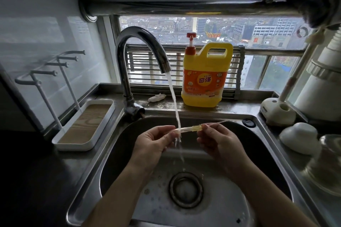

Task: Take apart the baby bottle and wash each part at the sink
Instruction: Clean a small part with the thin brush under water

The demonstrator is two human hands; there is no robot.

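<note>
Straw tube from the baby bottle, soft and yellowish-clear, is held level above the middle of the sink, crossing the stream of water that falls from the curved tap. The left hand pinches the tube's left end between thumb and fingertips. The right hand pinches the other end just past a darker yellow collar, and a thinner clear piece pokes out beyond those fingers, up and to the right. The tube spans the gap between the two hands, and water strikes it close to the left-hand grip, then runs down toward the drain.

The tube's very ends are covered by the fingers, and splashing blurs its left tip. On the back edge of the worktop stands a yellow detergent jug with a red pump. A white rack tray sits at the worktop's left edge. At the right edge are a white rounded object and a blurred clear item, cut off by the frame and hard to identify.
</note>
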